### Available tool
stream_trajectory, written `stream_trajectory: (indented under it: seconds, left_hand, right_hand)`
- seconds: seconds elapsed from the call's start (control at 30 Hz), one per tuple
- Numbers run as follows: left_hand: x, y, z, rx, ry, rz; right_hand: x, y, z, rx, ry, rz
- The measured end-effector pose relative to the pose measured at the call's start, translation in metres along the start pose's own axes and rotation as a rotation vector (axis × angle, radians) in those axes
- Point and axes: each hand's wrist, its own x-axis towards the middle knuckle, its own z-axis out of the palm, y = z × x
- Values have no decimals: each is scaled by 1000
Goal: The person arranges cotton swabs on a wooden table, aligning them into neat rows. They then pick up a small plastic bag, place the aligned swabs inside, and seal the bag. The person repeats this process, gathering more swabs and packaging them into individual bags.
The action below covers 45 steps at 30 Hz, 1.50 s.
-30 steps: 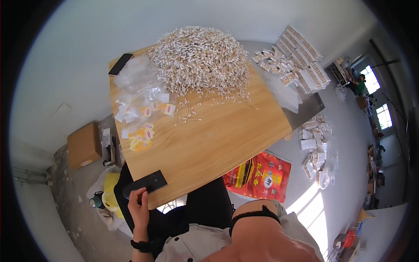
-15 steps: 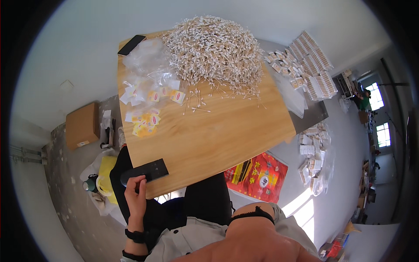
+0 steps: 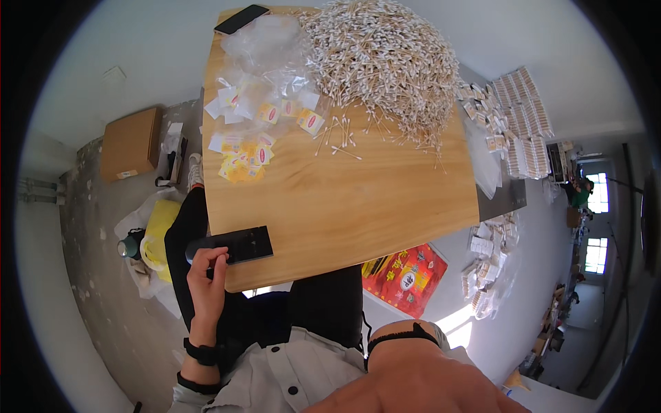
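Observation:
My left hand, a black watch on its wrist, is at the near left corner of the wooden table. Its fingers are curled, with thumb and forefinger close together against the near edge of a flat black device. Whatever is between them, if anything, cannot be made out. Close to the camera at the bottom is the back of my right hand, a thin black band at its wrist. The lower edge of the picture cuts off its fingers.
A big heap of cotton swabs covers the table's far side. Left of it lie clear plastic bags, yellow-and-white labels and a black phone. Packed swab bundles stand at right. A red printed bag is below the table.
The view has tilted, so the table and its contents sit higher in the picture and the swab heap further right. My left hand is still at the black device; my right hand stays raised.

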Motion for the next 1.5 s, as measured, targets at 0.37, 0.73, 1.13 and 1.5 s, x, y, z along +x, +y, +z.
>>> stream_trajectory:
  seconds: [0.37,0.73,1.13,1.5]
  left_hand:
    - [15,-14,2,-54,22,-55]
    - [20,-7,0,-134,21,-62]
    - [26,3,3,-166,2,-24]
    - [40,8,16,-590,25,-222]
  right_hand:
    - [5,36,-66,-4,339,299]
    - [-57,142,-289,-1939,719,547]
    - [-47,127,-300,-1512,925,569]
    - [-124,131,-120,-913,827,926]
